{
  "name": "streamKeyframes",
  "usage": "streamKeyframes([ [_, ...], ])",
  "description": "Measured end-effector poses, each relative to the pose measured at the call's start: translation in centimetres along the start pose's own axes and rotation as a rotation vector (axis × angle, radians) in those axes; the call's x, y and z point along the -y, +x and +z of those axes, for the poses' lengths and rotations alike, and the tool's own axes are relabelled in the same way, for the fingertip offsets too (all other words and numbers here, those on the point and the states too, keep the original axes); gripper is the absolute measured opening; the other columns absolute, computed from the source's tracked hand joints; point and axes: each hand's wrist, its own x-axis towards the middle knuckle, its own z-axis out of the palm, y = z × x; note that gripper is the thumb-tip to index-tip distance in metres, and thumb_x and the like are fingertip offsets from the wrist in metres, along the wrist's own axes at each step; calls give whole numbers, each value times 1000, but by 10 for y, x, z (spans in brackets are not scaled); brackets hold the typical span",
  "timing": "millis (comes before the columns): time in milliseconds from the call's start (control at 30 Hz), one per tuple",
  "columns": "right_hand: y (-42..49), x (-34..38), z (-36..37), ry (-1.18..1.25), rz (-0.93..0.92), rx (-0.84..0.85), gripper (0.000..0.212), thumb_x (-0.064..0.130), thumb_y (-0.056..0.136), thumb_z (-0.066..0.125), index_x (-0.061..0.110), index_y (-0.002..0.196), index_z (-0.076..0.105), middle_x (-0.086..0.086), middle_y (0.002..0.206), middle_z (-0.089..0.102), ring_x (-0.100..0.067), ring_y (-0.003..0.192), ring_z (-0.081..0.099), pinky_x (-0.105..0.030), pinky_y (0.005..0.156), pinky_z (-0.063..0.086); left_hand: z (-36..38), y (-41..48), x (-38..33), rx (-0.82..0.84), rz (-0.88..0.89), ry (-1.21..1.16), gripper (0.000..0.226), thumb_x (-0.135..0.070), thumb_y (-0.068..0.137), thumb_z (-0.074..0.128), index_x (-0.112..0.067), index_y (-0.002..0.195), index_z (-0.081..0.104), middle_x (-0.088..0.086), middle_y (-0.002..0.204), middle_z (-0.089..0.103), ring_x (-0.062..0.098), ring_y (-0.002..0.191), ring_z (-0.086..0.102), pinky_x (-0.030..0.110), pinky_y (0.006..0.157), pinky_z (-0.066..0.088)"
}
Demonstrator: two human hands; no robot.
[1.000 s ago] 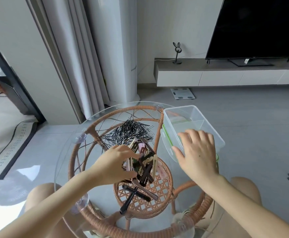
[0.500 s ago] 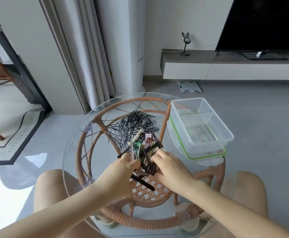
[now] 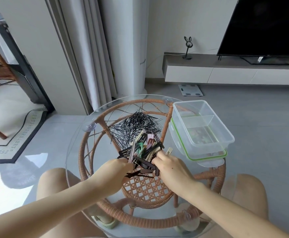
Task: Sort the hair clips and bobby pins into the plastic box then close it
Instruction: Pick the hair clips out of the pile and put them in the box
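A heap of coloured and dark hair clips lies on the round glass table. Behind it spreads a pile of thin black bobby pins. My left hand and my right hand close on the near side of the clip heap, fingers curled around several clips. A clear plastic box with a divider stands open at the table's right, resting on its green-rimmed lid.
The glass top sits on a woven rattan frame. My knees show under the table. Beyond are a grey curtain, a bathroom scale, a low TV cabinet and a rug at the left.
My right hand left the box's side and came across to the clip heap, joining the left hand. The camera view tilted and moved closer.
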Motion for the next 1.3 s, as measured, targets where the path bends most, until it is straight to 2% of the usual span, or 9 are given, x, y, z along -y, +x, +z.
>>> streamKeyframes([
  [233, 0, -8, -13, 287, 102, -55, 20, 6, 84, 61, 8, 102, 66, -5, 95, 64, -20, 80, 61, -24, 75, 48, -12, -5, 9, 51, -108, 71, 21, -20, 90, 53, -11, 106, 62, 1, 97, 65, 18, 92, 63, 28, 81, 53],
  [500, -6, -32, -72, 661, 293, -274, 22, 5, 78, 67, 15, 98, 67, 7, 78, 64, -10, 54, 64, -22, 58, 56, -59, -18, 30, 62, -201, -250, 22, -26, 74, 72, -38, 61, 58, -15, 66, 67, -3, 58, 59, 13, 61, 51],
  [633, -4, -86, -98, 435, 450, -440, 15, 0, 75, 68, 6, 89, 70, -3, 75, 65, -22, 58, 63, -34, 62, 56, -95, -2, 11, -68, -230, -668, 8, -14, 73, 76, -19, 70, 70, -3, 62, 73, 6, 55, 65, 14, 54, 52],
  [733, 5, -125, -100, 119, 603, -153, 7, 9, 75, 67, 6, 81, 70, -10, 76, 66, -29, 68, 60, -34, 69, 50, -114, 37, -28, -135, -165, -809, 6, -13, 74, 76, -16, 75, 71, 5, 70, 75, 13, 62, 71, 17, 58, 57],
  [900, 10, -146, -93, 406, 684, -133, 20, 2, 75, 62, 9, 93, 69, -6, 75, 64, -21, 46, 56, -19, 48, 46, -111, 124, -102, -151, 10, -617, 4, -14, 78, 68, -14, 74, 71, 1, 57, 68, 12, 49, 65, 15, 51, 53],
  [1000, -3, -157, -94, 461, 778, -398, 24, -4, 79, 52, 6, 93, 69, -10, 79, 67, -33, 65, 64, -38, 64, 55, -102, 165, -132, -129, 73, -352, 12, -11, 81, 61, -5, 81, 71, 5, 58, 60, 20, 61, 59, 29, 70, 54],
  [1133, -22, -158, -97, 358, 762, -492, 23, -4, 79, 52, 6, 90, 70, -11, 82, 70, -32, 76, 66, -34, 72, 51, -81, 197, -148, -8, 76, -13, 36, -17, 85, 59, -6, 54, 46, 3, 55, 43, 27, 69, 49, 31, 56, 42],
  [1200, -25, -150, -100, 325, 731, -506, 22, -1, 81, 55, 7, 93, 70, -10, 89, 72, -27, 79, 66, -29, 74, 48, -78, 199, -145, 7, 102, -59, 17, -22, 85, 61, -7, 77, 61, 8, 78, 59, 28, 84, 55, 30, 67, 45],
  [1300, -25, -121, -105, 272, 602, -533, 17, 4, 81, 60, 11, 93, 70, -5, 86, 72, -21, 73, 64, -26, 71, 48, -92, 178, -129, -67, 131, -209, 40, -29, 86, 63, -11, 121, 59, 9, 116, 64, 24, 107, 59, 27, 88, 43],
])
